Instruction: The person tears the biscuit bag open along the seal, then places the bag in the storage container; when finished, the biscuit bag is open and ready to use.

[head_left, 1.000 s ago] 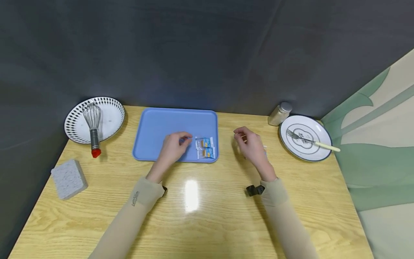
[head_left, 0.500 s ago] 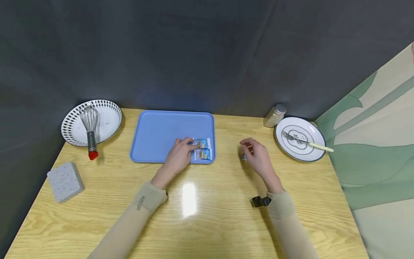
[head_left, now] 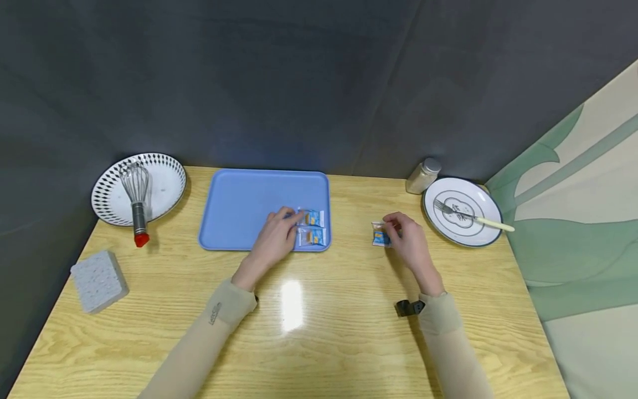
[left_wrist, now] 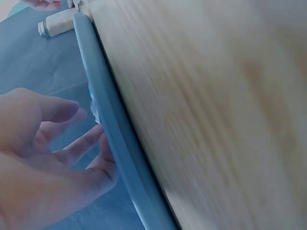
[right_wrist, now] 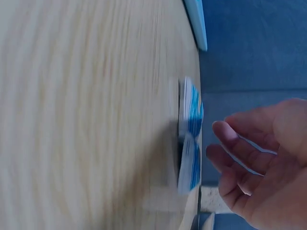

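Observation:
A blue tray (head_left: 249, 205) lies at the back middle of the wooden table. Two small blue-and-white packets (head_left: 312, 227) sit in its front right corner. My left hand (head_left: 291, 221) reaches over the tray rim (left_wrist: 112, 139), and its relaxed fingers (left_wrist: 72, 110) touch the packets' left edge. A third packet (head_left: 380, 234) lies on the bare table right of the tray. My right hand (head_left: 392, 230) rests just beside it. In the right wrist view its loosely curled fingers (right_wrist: 230, 143) are a little apart from that packet (right_wrist: 190, 139).
A patterned plate (head_left: 164, 183) holding a whisk (head_left: 137, 205) sits at the back left, and a grey sponge (head_left: 98, 280) lies near the left edge. At the back right stand a shaker (head_left: 422, 175) and a white plate (head_left: 461, 233) with a fork (head_left: 468, 217). A dark wall closes the back.
My left hand slid right across the tray to the two packets. My right hand came down toward the table, and a packet now shows beside its fingertips.

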The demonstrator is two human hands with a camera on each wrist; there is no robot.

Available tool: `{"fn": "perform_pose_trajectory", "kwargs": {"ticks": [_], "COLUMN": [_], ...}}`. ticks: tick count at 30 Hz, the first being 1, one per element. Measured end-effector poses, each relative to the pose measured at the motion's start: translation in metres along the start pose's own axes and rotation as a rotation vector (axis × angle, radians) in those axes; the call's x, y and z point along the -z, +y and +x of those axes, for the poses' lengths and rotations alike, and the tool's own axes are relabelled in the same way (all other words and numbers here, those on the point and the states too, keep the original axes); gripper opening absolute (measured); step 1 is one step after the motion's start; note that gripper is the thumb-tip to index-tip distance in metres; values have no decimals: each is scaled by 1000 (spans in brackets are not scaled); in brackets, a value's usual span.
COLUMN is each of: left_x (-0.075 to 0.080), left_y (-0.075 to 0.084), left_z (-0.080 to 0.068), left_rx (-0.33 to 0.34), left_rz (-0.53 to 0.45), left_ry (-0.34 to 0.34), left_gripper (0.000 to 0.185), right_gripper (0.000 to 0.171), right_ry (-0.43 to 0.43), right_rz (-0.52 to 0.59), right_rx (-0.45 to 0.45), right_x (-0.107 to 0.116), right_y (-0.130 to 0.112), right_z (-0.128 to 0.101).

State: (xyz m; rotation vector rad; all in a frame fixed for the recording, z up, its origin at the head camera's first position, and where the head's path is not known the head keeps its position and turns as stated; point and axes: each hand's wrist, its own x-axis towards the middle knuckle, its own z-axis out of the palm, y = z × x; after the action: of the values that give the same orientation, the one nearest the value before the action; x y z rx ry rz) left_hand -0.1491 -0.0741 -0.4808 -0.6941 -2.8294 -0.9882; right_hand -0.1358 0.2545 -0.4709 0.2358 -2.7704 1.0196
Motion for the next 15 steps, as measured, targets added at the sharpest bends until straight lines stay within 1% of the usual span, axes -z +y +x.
{"fn": "perform_pose_trajectory", "kwargs": {"ticks": [3,6,8,10,15], "left_x": [-1,-4,-9,-17,-40], "left_y": [9,26,39,52,78], "left_z": [-4,-5,-2,2,14], "left_rx": [22,41,37,33,76], "left_rz": [-54,-143,-203,-255,-396], "left_ry": [55,108,124,111,-7], "left_gripper": [41,36,33,32,34], "right_gripper": [13,13,14,16,28], "right_ry": [9,11,5,-17,-70], "right_rz": [-34,-44,-43,-49,-114], "right_rx": [-1,-26,-45,-53,-19], "right_x": [4,9,10,10,5], "right_y": [7,11,11,10,7], "right_z": [3,4,3,2,4]}}
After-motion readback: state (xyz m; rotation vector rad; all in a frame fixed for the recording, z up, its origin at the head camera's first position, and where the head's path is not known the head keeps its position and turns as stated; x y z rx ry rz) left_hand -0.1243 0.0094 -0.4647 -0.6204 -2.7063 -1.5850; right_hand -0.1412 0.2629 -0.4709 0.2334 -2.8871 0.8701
